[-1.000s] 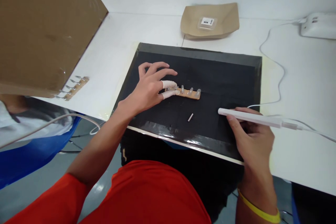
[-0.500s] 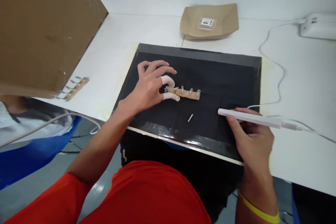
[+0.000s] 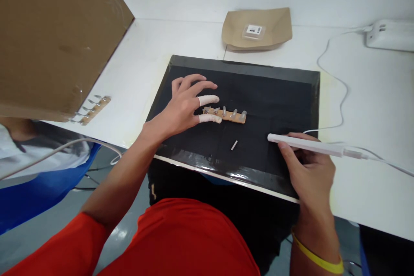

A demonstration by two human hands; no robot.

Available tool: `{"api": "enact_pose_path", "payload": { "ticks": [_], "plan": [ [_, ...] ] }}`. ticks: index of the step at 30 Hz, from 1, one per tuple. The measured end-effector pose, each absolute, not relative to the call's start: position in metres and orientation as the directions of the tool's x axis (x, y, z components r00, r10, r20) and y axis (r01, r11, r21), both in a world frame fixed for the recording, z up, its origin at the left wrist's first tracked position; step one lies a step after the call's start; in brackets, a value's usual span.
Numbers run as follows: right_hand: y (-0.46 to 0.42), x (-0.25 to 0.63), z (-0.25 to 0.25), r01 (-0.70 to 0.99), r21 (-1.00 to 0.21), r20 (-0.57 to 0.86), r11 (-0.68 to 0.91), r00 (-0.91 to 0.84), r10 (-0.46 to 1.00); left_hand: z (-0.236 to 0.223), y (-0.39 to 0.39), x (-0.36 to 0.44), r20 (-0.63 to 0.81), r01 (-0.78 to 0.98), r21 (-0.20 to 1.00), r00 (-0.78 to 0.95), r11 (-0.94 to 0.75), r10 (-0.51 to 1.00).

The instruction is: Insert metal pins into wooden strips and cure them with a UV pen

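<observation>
On the black mat [image 3: 268, 99] lies a narrow tan strip [image 3: 238, 119] with several small translucent nail-tip-like pieces [image 3: 243, 115] standing along it. My left hand [image 3: 186, 105] is over the strip's left end, white finger covers on its thumb and index finger. Those two fingers are apart, one on each side of the strip; whether they touch it I cannot tell. In my right hand [image 3: 312, 172] is a white pen-shaped device [image 3: 305, 144] with a cable at its rear, its front end pointing left. A short pale stick [image 3: 234, 145] lies on the mat between the hands.
A brown paper tray [image 3: 274, 30] with a small labelled clear box [image 3: 254, 31] stands at the back. To the right is a white power strip [image 3: 393, 34] with a cable. A brown board [image 3: 58, 39] rises at left, beside another strip of tips [image 3: 93, 110]. Someone's pale sleeve shows at far left.
My left thumb and index finger, close together over the strip's left end a second ago, have spread apart and uncovered it. My right hand keeps the white device nearly still.
</observation>
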State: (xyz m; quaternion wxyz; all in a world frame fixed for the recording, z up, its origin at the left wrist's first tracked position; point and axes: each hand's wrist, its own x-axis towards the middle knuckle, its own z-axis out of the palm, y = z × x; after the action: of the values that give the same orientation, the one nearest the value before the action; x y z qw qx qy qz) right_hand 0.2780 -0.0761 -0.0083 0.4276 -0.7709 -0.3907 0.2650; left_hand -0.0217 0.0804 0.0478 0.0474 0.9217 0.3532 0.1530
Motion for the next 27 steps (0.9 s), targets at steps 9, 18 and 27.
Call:
{"api": "enact_pose_path", "payload": {
  "ticks": [9, 18, 27],
  "plan": [
    [-0.075, 0.278, -0.008, 0.377, -0.895, 0.005, -0.238, 0.542, 0.840, 0.021, 0.050, -0.074, 0.180, 0.796, 0.319, 0.481, -0.514, 0.858],
    [-0.076, 0.282, -0.006, 0.451, -0.886, 0.166, -0.104, 0.518, 0.839, -0.006, 0.011, -0.094, 0.196, 0.949, 0.301, 0.035, -0.094, 0.980],
    [-0.068, 0.276, -0.001, 0.260, -0.943, -0.017, -0.209, 0.589, 0.808, -0.008, 0.016, -0.086, 0.259, 0.965, 0.259, -0.019, -0.051, 0.966]
  ]
}}
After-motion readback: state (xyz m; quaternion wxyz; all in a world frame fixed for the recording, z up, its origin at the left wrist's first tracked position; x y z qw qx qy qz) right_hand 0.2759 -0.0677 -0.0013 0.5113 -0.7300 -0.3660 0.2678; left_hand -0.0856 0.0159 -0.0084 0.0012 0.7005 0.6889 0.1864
